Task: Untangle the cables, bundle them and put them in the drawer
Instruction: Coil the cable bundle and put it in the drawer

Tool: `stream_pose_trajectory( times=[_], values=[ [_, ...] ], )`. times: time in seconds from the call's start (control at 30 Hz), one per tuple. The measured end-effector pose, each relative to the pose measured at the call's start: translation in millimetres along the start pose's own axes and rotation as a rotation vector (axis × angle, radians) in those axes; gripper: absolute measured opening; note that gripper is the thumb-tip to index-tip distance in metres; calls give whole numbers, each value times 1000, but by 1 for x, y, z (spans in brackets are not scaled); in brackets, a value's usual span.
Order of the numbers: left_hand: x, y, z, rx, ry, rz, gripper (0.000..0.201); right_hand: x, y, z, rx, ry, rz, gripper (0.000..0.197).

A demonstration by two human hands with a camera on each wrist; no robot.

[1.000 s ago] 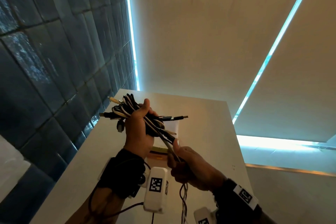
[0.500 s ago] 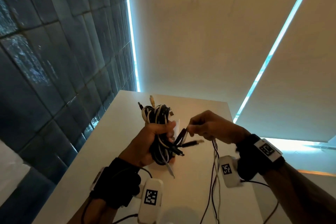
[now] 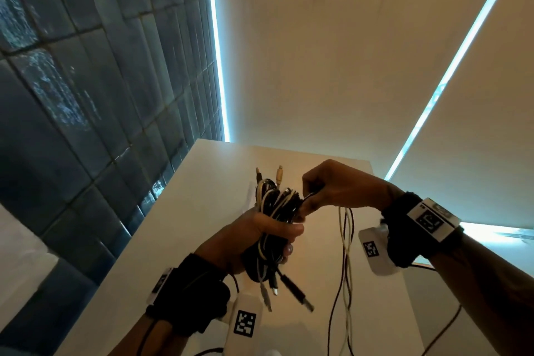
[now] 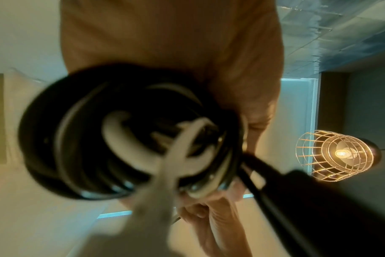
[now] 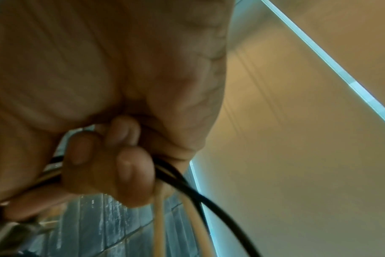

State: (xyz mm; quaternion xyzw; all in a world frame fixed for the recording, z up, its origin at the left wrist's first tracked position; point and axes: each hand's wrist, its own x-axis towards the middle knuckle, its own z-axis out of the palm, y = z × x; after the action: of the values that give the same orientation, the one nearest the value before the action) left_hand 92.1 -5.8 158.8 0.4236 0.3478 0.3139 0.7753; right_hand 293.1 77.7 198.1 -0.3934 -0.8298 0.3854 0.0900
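My left hand [image 3: 260, 235] grips a thick coil of black and white cables [image 3: 273, 211] upright above the white cabinet top [image 3: 202, 211]. Plug ends stick out of the coil at top [image 3: 278, 175] and bottom [image 3: 294, 293]. My right hand [image 3: 323, 188] pinches loose strands beside the coil's upper right; those black and white strands [image 3: 345, 254] hang down from it. In the left wrist view the coil [image 4: 130, 139] fills the middle, blurred. The right wrist view shows curled fingers [image 5: 130, 170] round a black and pale strands [image 5: 187, 200]. No drawer shows.
A dark blue tiled wall [image 3: 86, 95] rises on the left. Pale panels with lit strips [image 3: 450, 66] stand behind the cabinet. A wire-cage lamp [image 4: 336, 154] glows in the left wrist view.
My right hand rose from below the coil to its upper right, pulling the loose strands round with it. The left hand turned the coil upright.
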Motion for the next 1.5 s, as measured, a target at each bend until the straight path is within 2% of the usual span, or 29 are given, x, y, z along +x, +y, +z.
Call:
stream_pose_trajectory(
  times=[0.1,0.23,0.3,0.37,0.47,0.57,0.63,0.7,0.73,0.8,0.83,0.87,0.97,1.07,1.13,1.2,1.27,1.4,1.5],
  values=[
    [-4,1,-3,-55,14,26,14,-11,12,-16,113,-24,75,26],
    [-10,2,-19,-198,89,101,15,-28,49,-18,642,-96,110,39],
    [-12,3,-20,-226,86,105,11,-28,61,-10,725,-48,149,40],
    [-8,0,-11,-197,69,88,8,-22,62,-4,617,100,227,39],
    [6,-15,6,-68,61,12,14,-2,43,0,238,433,293,36],
    [22,-29,16,-58,89,-32,18,14,-3,5,-77,629,178,32],
    [28,-30,15,-206,136,-17,19,11,-34,18,-171,631,33,32],
    [29,-26,10,-377,157,36,31,0,-55,35,-249,534,-79,31],
    [29,-25,4,-434,168,77,41,-4,-62,42,-262,469,-101,30],
    [29,-23,-4,-497,220,135,81,-11,-69,49,-283,357,-91,25],
    [28,-22,-6,-517,209,151,93,-11,-69,49,-309,313,-74,22],
    [28,-23,-5,-508,208,160,94,-12,-69,49,-344,263,-54,18],
    [31,-22,1,-439,232,123,75,-14,-71,50,-503,97,-17,21],
    [36,-23,1,-460,302,107,65,-17,-70,50,-583,26,-23,23],
    [39,-22,-1,-475,366,125,68,-21,-68,48,-600,61,-31,23],
    [41,-19,-9,-491,458,182,44,-27,-67,52,-574,163,-60,19],
    [42,-13,-19,-520,533,249,17,-35,-64,63,-468,292,-43,21],
    [43,-2,-32,-561,625,362,25,-43,-52,92,-123,413,-49,26],
    [44,-1,-27,-576,648,419,25,-44,-36,105,239,431,-78,30]
  ],
)
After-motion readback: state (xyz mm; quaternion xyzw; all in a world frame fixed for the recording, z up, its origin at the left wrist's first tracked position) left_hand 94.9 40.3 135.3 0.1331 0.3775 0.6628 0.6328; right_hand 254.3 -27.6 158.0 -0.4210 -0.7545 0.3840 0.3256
